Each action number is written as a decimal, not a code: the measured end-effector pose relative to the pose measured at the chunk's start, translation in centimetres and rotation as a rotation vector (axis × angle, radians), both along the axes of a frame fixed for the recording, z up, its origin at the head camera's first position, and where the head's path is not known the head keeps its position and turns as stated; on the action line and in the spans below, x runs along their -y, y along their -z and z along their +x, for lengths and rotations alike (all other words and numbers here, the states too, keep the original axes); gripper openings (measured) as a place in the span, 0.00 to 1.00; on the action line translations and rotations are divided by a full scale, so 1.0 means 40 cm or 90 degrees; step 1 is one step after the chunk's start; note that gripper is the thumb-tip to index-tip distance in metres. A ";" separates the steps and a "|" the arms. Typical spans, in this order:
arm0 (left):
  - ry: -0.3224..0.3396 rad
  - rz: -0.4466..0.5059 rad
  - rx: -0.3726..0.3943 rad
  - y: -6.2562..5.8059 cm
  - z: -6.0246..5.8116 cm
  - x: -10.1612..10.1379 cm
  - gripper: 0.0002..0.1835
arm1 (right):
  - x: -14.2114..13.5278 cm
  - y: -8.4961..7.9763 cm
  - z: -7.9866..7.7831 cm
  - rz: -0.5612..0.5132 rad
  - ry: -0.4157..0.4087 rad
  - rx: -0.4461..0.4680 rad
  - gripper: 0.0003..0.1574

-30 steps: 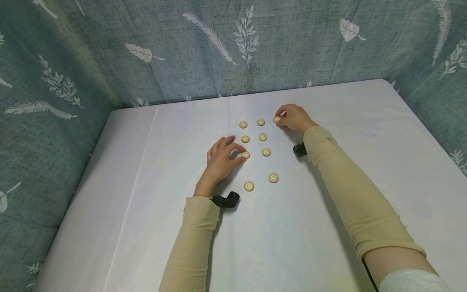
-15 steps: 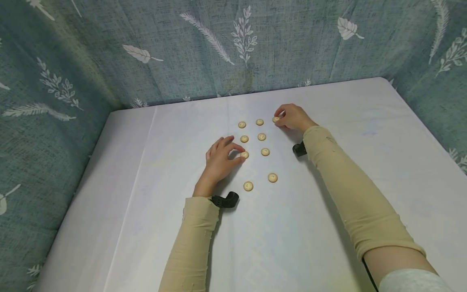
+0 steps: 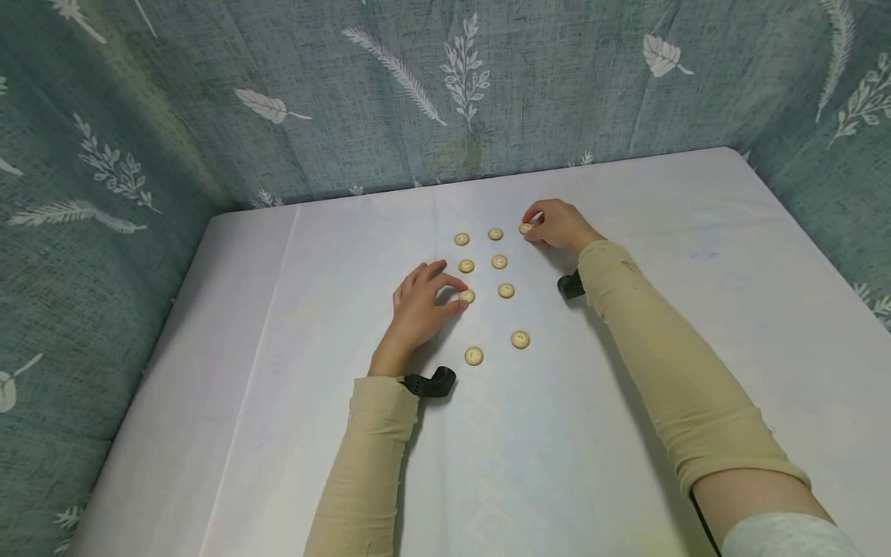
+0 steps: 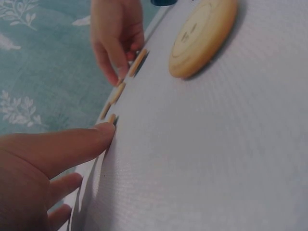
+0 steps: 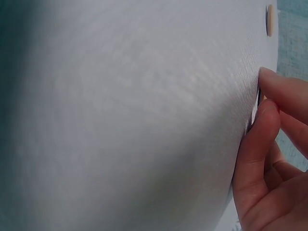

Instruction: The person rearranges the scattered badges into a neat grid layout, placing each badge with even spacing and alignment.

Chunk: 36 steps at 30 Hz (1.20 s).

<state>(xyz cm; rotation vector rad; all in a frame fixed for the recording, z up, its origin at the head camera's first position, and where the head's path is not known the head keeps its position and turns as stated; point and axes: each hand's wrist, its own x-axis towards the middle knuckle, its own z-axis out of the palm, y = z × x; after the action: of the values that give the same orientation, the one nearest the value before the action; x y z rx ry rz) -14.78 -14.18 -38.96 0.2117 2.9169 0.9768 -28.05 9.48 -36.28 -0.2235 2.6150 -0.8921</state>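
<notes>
Round pale wooden buttons lie in two rough columns on a white tabletop [image 3: 313, 464]. My left hand [image 3: 418, 309] pinches the third button [image 3: 467, 296] of the left column between thumb and index finger, its other fingers spread. At the far end, my right hand [image 3: 564, 226] has thumb and index finger on a button [image 3: 526, 229] to the right of the top row. In the right wrist view the right-hand fingers [image 5: 262, 130] mostly cover that button. A nearer button [image 4: 204, 38] looms large in the left wrist view.
The other buttons include one [image 3: 495, 234] in the top row, one [image 3: 506, 290] mid-column, and a front pair, left [image 3: 474, 356] and right [image 3: 520, 340]. Green leaf-print curtain [image 3: 390, 100] borders the table's back and sides. A black wrist camera [image 3: 431, 382] sits by the left cuff.
The head view has shifted very slightly. Both hands and all the buttons stay in place on the table.
</notes>
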 end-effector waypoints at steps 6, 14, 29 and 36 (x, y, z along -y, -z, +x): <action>0.002 -0.008 -0.006 0.002 0.002 0.001 0.10 | -0.001 0.003 -0.001 -0.002 -0.004 0.001 0.20; -0.001 -0.014 -0.008 0.007 0.000 0.001 0.10 | -0.003 0.008 -0.001 -0.003 -0.006 -0.008 0.20; 0.000 -0.008 -0.013 0.019 0.004 0.001 0.10 | -0.001 0.014 0.003 0.003 -0.009 -0.008 0.20; 0.003 -0.009 -0.018 0.024 0.003 0.000 0.10 | -0.004 0.017 0.003 0.004 -0.017 -0.015 0.20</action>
<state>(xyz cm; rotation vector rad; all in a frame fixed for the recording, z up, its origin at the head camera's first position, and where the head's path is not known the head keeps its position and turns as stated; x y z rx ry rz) -14.64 -14.18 -39.91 0.2335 2.9474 0.9594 -27.91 9.65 -36.97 -0.2678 2.6294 -0.8781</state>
